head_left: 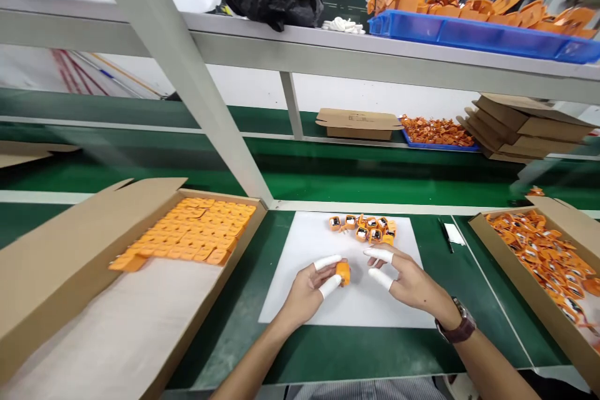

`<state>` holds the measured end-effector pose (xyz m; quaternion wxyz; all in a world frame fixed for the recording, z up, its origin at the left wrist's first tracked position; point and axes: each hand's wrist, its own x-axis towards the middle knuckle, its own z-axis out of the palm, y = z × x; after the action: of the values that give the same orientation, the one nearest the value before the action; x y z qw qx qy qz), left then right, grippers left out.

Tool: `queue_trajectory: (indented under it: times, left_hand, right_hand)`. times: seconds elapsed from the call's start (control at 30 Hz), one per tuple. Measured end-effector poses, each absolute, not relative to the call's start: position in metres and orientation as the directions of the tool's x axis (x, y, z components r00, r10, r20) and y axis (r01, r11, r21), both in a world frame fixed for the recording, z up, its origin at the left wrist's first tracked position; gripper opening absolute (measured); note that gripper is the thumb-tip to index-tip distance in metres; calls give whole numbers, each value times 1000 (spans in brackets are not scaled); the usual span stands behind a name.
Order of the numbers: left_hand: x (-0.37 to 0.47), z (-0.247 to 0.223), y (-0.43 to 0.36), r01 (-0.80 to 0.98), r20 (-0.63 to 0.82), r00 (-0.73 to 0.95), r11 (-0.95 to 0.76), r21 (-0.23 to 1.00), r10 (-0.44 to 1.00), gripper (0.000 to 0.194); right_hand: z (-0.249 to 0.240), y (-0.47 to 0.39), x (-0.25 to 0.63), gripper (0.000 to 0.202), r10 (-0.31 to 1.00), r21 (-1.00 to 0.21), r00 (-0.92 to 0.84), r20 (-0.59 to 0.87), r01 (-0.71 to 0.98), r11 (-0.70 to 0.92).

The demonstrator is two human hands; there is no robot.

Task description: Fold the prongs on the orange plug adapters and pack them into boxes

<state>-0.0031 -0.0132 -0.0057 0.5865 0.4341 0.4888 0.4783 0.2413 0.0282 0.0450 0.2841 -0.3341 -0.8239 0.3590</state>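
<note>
My left hand (pixel 312 287) pinches a small orange plastic part (pixel 343 272) between thumb and forefinger, both in white finger cots, just above the white sheet (pixel 300 300). Right beside it my right hand (pixel 405 281) hovers with fingers spread, holding nothing, its white-capped fingertips near a small pile of orange parts (pixel 363 228) at the sheet's far edge. A brown watch sits on my right wrist.
A cardboard box (pixel 56 262) on the left holds neat rows of orange parts (pixel 192 234). A box of loose orange parts (pixel 544 256) stands at the right. A slanted frame post (pixel 187 75), shelf, blue tray (pixel 469 34) and stacked cartons (pixel 525 128) lie beyond.
</note>
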Motion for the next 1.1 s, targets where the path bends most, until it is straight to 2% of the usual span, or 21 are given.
queue_trajectory:
  times: [0.17, 0.23, 0.37, 0.43, 0.63, 0.77, 0.87, 0.93, 1.0, 1.1]
  left_hand:
    - [-16, 10, -24, -140, -142, 43, 147, 979, 989, 47]
    - [-19, 9, -29, -141, -136, 7, 136, 981, 991, 49]
    - [-18, 0, -33, -128, -147, -24, 143, 981, 989, 48]
    - [-16, -5, -33, -120, -164, -21, 160, 980, 986, 46]
    - [-11, -24, -30, -115, -192, -25, 188, 976, 981, 48]
    - [-8, -31, -30, -123, -188, -49, 181, 976, 981, 53]
    - [-7, -28, -31, -116, -176, -16, 173, 978, 984, 48]
    - [-9, -22, -32, -51, -145, 18, 146, 988, 989, 41]
    - [-12, -15, -35, 91, -99, 24, 96, 991, 995, 37]
    - [-17, -7, -39, 346, 10, -13, -5, 938, 1000, 45]
  right_hand:
    - [36, 31, 210, 47, 667, -821, -722, 184, 260, 508]
    - [30, 34, 199, 45, 668, -883, -730, 146, 208, 420]
    - [10, 37, 184, 44, 692, -987, -722, 21, 95, 129]
    - [-2, 38, 180, 46, 696, -997, -717, -20, 68, 41]
    - [-33, 37, 173, 56, 754, -997, -652, -75, 26, -76]
    - [-40, 38, 171, 56, 751, -989, -654, -85, -38, -144]
    - [-40, 41, 174, 58, 743, -979, -662, -97, -71, -192]
    - [-39, 43, 175, 57, 744, -973, -660, -107, -86, -216]
    - [-37, 45, 177, 57, 748, -966, -654, -115, -100, -237]
    - [-34, 45, 178, 55, 754, -957, -643, -133, -113, -265]
